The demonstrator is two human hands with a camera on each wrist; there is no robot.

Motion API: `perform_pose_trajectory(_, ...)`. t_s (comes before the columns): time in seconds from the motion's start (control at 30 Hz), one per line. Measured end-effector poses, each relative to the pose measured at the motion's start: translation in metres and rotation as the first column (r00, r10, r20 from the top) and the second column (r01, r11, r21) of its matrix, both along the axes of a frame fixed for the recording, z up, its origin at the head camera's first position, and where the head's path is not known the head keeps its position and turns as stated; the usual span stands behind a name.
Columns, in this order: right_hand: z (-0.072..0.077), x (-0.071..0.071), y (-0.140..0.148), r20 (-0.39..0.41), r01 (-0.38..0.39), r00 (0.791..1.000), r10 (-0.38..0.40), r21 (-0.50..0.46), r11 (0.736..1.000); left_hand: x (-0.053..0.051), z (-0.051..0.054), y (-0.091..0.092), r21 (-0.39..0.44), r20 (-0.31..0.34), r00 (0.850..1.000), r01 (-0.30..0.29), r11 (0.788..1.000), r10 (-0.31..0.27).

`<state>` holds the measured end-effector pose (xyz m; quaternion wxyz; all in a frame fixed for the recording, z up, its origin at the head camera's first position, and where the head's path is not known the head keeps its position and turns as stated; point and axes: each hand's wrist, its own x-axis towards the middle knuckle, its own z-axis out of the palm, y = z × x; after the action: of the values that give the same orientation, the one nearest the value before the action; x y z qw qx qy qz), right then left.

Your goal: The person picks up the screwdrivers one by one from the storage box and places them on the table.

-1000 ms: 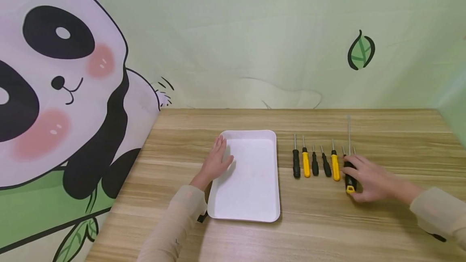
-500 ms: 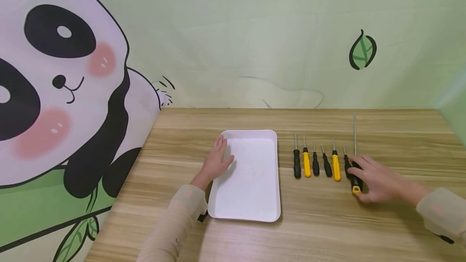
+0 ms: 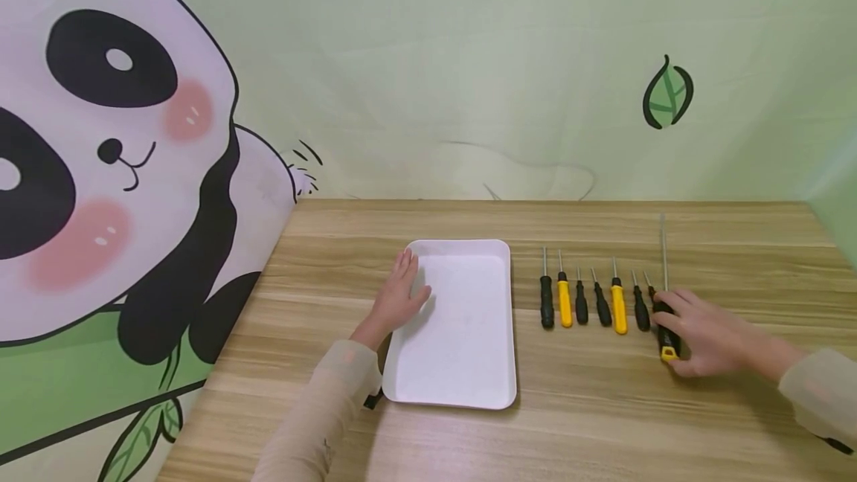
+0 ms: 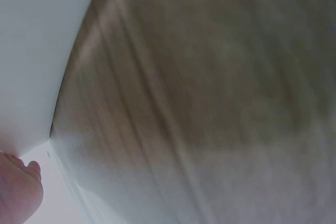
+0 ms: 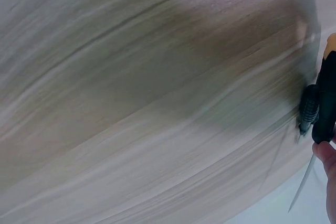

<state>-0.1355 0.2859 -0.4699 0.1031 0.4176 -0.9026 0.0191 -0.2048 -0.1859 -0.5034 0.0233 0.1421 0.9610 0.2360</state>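
A long screwdriver (image 3: pixel 668 333) with a black handle and yellow butt points its shaft toward the wall. My right hand (image 3: pixel 710 335) grips its handle from the right, low over the table. In the right wrist view, fingertips touch the front of that screwdriver's handle (image 5: pixel 326 93). Close to its left lies a small black screwdriver (image 3: pixel 650 287), partly hidden by the hand and handle. My left hand (image 3: pixel 395 305) rests with extended fingers on the left rim of a white tray (image 3: pixel 462 394). The left wrist view catches part of that hand (image 4: pixel 20 190) beside the tray wall (image 4: pixel 42 51).
Several screwdrivers lie in a row right of the tray, among them a black one (image 3: pixel 547 303), a yellow one (image 3: pixel 565 303), and another yellow one (image 3: pixel 619 307). The wooden table (image 3: pixel 576 415) meets a green wall cloth (image 3: pixel 375 95) at the back.
My right hand has moved right with the long screwdriver, uncovering two small black screwdrivers to its left, one only in part. The left hand and the tray stay in place.
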Motion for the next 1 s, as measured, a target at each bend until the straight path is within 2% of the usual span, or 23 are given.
perform_pose_trajectory(0.3,-0.001,0.002,0.007,0.006,0.013,1.000,-0.013,0.001,1.000,0.000,0.001,0.000,-0.006,-0.009,1.000,-0.002,1.000,0.002)
perform_pose_trajectory(0.73,-0.001,0.011,0.016,0.015,0.030,0.999,-0.030,0.008,1.000,0.000,0.000,0.000,0.013,0.013,1.000,-0.012,1.000,0.011)
perform_pose_trajectory(1.0,-0.005,0.012,0.021,-0.031,0.000,1.000,-0.001,-0.008,1.000,0.000,0.000,0.000,0.021,0.007,1.000,-0.003,1.000,0.003)
